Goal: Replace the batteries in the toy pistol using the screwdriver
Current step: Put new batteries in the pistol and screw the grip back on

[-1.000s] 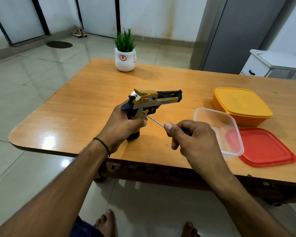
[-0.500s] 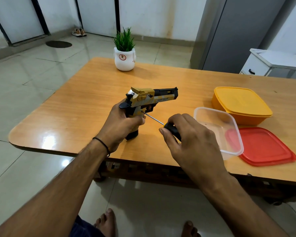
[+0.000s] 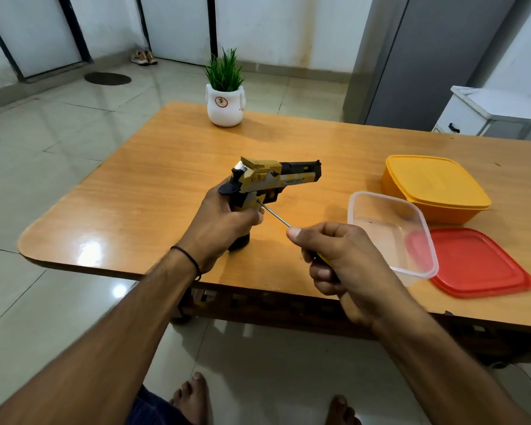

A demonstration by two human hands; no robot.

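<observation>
Two hands: our left (image 3: 219, 227) grips the pistol (image 3: 270, 182); our right (image 3: 339, 256) pinches the screwdriver (image 3: 273, 213), tip seemingly at its grip.

L hand (image 3: 224, 223) on toy pistol (image 3: 276, 177), R hand (image 3: 345, 259) w/ screwdriver (image 3: 274, 214) against it

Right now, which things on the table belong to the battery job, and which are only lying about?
In the job: toy pistol, gripped by the left hand; screwdriver, held by the right hand, tip against the pistol.

Lying about: clear tub, orange lidded box, red lid, potted plant.
</observation>
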